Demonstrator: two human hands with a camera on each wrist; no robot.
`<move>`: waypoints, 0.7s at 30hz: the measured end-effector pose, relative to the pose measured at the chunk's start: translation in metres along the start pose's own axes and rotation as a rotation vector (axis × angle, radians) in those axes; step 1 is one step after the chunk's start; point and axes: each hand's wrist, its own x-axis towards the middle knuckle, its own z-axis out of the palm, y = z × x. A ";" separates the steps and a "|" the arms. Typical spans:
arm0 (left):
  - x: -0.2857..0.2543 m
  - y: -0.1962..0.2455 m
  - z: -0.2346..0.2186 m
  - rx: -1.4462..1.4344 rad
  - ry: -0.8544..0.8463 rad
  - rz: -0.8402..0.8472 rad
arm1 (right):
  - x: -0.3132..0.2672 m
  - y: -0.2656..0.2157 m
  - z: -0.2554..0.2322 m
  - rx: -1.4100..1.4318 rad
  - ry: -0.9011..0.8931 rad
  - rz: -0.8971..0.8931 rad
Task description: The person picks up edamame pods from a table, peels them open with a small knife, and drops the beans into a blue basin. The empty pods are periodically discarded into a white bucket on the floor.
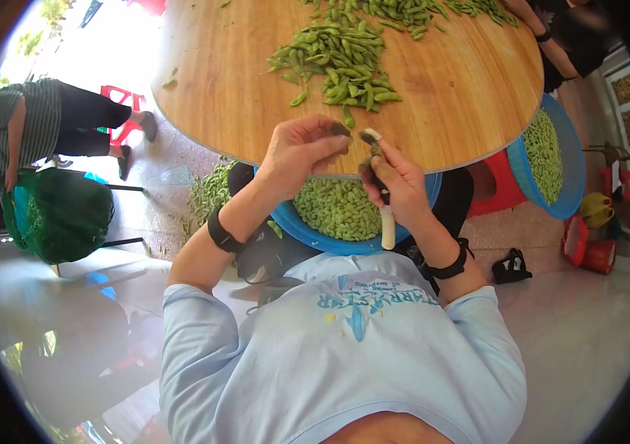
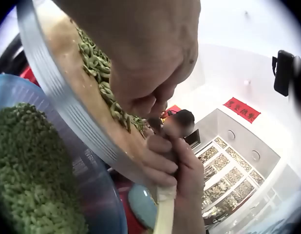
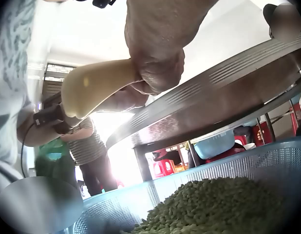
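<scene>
My right hand grips a tool with a cream-coloured handle, whose other end is hidden by the fingers. In the right wrist view the rounded end of that handle sticks out from the curled fist. My left hand is raised close by, its thumb and fingers bent together and dark at the tips; I cannot tell whether something is pinched there. Just past both hands, a heap of green soybean pods lies on the round wooden table. Below them, shelled green beans fill a blue basket.
A second blue basket of beans stands at the right, near a red stool. Pods litter the floor at left. A person in a striped shirt stands there beside a green sack. Another person's arm reaches the table's far right.
</scene>
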 end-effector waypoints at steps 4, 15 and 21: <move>-0.010 -0.003 0.010 -0.139 -0.081 -0.042 | -0.001 0.003 0.007 0.018 -0.057 -0.015; -0.009 -0.019 0.007 -0.221 -0.086 0.056 | -0.005 0.010 0.012 -0.046 -0.094 -0.094; -0.010 -0.017 0.011 -0.261 0.022 0.086 | -0.002 0.011 0.008 0.060 -0.161 -0.087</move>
